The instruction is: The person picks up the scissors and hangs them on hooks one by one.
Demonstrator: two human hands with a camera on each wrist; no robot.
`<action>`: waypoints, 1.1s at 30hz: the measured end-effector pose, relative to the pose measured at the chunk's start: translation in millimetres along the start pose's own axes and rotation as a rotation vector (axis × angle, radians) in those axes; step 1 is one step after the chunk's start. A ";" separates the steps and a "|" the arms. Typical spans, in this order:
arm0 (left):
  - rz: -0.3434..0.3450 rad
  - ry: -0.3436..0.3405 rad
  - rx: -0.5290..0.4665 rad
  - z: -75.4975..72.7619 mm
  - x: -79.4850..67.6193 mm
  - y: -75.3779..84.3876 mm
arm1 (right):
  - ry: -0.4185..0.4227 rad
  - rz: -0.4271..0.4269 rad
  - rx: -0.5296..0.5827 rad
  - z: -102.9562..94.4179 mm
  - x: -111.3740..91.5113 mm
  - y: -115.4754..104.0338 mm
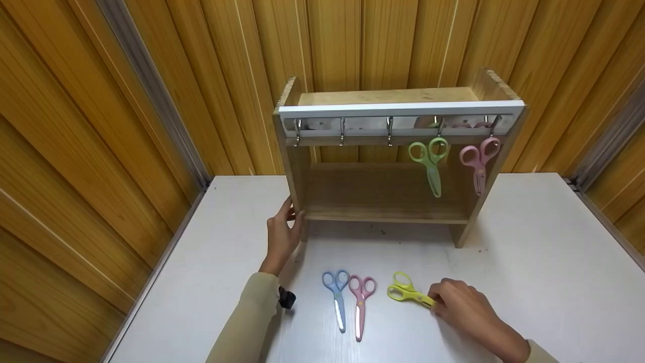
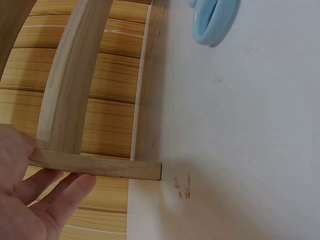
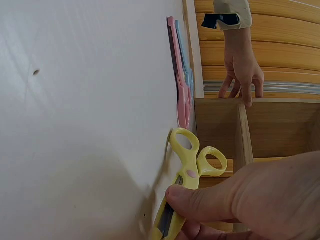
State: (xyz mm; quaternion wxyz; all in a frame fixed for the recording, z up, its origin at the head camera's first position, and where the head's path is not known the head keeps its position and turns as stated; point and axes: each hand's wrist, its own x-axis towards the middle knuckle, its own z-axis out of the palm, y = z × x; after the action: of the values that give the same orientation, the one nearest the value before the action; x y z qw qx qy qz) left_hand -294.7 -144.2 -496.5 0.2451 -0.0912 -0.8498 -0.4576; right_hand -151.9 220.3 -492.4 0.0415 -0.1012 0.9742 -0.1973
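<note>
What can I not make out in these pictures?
Yellow scissors, blade tips: head view, covered by right hand; right wrist view, cut by bottom edge.
Blue scissors, mostly: left wrist view, beyond top edge.
Left hand, partly: left wrist view, cut by left edge.
Dark specks under shelf: head view, too small.

In the head view, a plain khaki-beige left sleeve (image 1: pixel 244 317) at seven o'clock, with a small boxy black device (image 1: pixel 287 298) by its cuff (image 1: pixel 265 279), matches the right sleeve (image 1: pixel 538 352) at four o'clock.
</note>
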 end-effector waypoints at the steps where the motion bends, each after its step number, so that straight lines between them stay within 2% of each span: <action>1: -0.001 -0.001 0.000 -0.1 -0.1 0.2 | 0.004 -0.001 -0.006 -0.8 -0.1 -0.6; 10: -0.002 0.003 0.001 -0.8 1.1 -0.8 | 0.049 -0.070 -0.038 -17.4 3.0 -5.5; 17: -0.033 -0.016 -0.003 -0.5 1.0 -0.9 | 0.157 -0.138 0.007 -42.8 6.2 -11.6; 24: -0.013 0.006 -0.002 0.0 1.0 -1.1 | 0.307 -0.251 0.037 -63.3 11.8 -19.1; 33: -0.024 -0.001 -0.003 1.3 1.5 -1.5 | 0.390 -0.297 0.130 -82.8 17.4 -32.3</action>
State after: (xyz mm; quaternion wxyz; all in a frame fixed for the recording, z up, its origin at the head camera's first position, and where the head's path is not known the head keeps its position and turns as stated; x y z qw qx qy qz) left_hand -297.0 -144.0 -497.4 0.2389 -0.0817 -0.8502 -0.4619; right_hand -173.1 218.5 -404.4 -0.1700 -0.2002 0.9236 -0.2793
